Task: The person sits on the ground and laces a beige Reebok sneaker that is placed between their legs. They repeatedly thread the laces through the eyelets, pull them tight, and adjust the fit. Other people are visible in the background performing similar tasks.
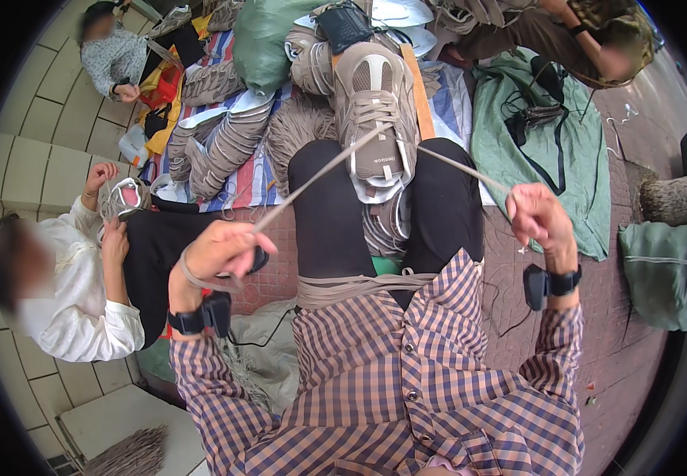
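Note:
A grey-beige sneaker (pixel 367 75) rests between my knees, its tongue towards me and its toe pointing away. From its upper eyelets a flat shoelace (pixel 311 184) runs out taut to both sides in a wide V. My left hand (pixel 223 252) is closed on one length, and a loop of lace hangs round that wrist. On the other side my right hand (pixel 540 214) pinches the other end, fingers curled. The lower rows of the sneaker look laced across. A bundle of similar laces (pixel 351 290) lies across my lap.
Stacked shoe uppers (pixel 228 151) and a pile of laces (pixel 300 131) cover a striped sheet ahead. A green sack (pixel 264 44) stands behind them. At left a co-worker (pixel 82 278) handles a shoe; others sit at far left and far right. A green cloth (pixel 557 159) lies at right.

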### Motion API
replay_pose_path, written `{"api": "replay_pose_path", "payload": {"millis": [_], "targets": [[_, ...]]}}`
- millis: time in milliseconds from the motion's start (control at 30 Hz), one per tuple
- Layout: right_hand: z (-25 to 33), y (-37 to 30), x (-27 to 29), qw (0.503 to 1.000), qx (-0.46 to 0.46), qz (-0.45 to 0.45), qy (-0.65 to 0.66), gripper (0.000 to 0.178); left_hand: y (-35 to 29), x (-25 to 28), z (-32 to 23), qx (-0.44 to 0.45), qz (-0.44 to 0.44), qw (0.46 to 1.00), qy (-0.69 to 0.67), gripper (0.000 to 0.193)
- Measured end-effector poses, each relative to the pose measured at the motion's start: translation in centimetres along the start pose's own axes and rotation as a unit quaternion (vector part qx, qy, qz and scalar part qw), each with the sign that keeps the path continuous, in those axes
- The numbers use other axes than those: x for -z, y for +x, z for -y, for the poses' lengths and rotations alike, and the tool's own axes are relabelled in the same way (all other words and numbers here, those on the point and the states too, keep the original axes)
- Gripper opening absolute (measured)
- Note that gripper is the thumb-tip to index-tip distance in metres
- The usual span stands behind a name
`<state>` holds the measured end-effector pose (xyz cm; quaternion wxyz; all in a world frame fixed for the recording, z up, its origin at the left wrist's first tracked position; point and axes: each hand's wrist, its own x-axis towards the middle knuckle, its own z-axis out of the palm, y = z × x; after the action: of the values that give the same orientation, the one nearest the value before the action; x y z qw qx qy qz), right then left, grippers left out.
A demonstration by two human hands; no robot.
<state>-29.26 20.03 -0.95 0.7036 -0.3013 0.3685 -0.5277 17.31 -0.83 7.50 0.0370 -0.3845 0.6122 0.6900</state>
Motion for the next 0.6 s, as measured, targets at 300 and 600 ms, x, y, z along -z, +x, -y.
{"api": "replay_pose_path", "payload": {"millis": [300,600], "targets": [[-4.0,-12.8,19.3,0.761,0.401,-0.343,0.376,0.05,-12.9,10.0,18.4,-0.388,-0.131,0.706,-0.577,0.019],[-7.5,-21.7,28.1,0.705,0.437,-0.529,0.183,0.039,-14.0,13.4,27.7,-0.318,-0.457,0.601,-0.573,0.037]]}}
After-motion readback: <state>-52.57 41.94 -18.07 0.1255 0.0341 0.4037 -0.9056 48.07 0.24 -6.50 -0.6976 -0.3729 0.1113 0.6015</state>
